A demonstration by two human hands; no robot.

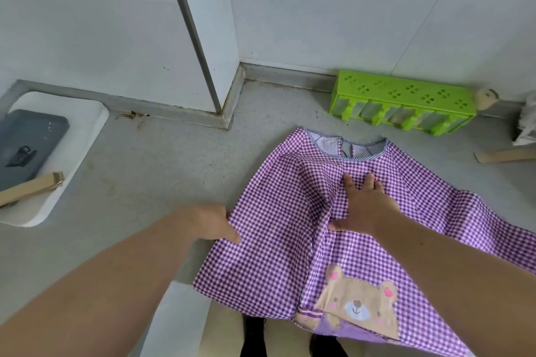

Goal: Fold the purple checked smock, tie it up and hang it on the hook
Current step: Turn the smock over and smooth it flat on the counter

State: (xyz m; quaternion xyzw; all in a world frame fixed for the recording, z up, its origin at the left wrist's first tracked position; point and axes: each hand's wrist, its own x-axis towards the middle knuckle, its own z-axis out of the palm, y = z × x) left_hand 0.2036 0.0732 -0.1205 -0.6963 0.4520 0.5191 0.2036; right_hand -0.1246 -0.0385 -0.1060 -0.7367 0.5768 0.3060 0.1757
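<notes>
The purple checked smock (278, 220) lies spread on a grey counter (162, 171), neckline toward the wall, a brown bear patch near its lower hem. My left hand (214, 224) grips the smock's left edge, fingers curled under the folded-in side. My right hand (365, 206) rests flat on the chest area with fingers straight and spread, pressing the cloth down. No hook is in view.
A green plastic rack (406, 95) lies against the back wall right of the smock. A white tray (87, 130) with a dark slab and a cardboard strip sits at the left. Another cardboard strip (504, 156) lies at the right edge. A wall corner juts out behind.
</notes>
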